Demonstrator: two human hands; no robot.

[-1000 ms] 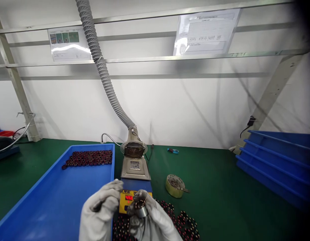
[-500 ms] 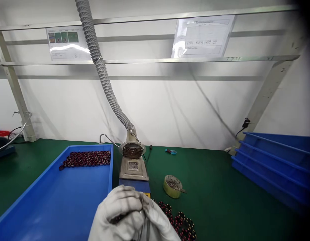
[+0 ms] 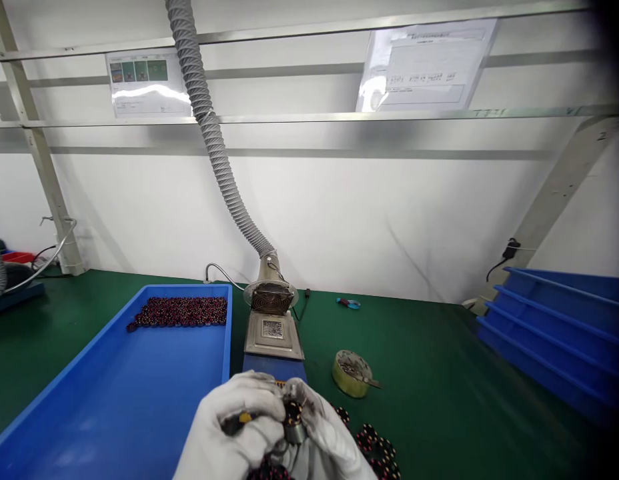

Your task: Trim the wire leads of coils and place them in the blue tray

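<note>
My left hand, in a white glove, is closed around a dark object with a yellow spot; only part of it shows between the fingers. My right hand, also gloved in white, pinches a small dark ring-shaped part with copper-coloured dots. A short grey metal cylinder sits directly below this ring. The left fingertips meet the ring's left side. More dark dotted ring parts lie on the green table right of my hands, and others show below them.
A blue tray at left holds rows of dark ring parts. Ahead stands a metal device under a grey extraction hose. A round tin, blue-handled snips and stacked blue trays are to the right.
My hands have drawn slightly apart at the fingertips, so the dotted ring and metal cylinder between them now show. The yellow spot in my left hand has come into sight. The view has shifted slightly left.
</note>
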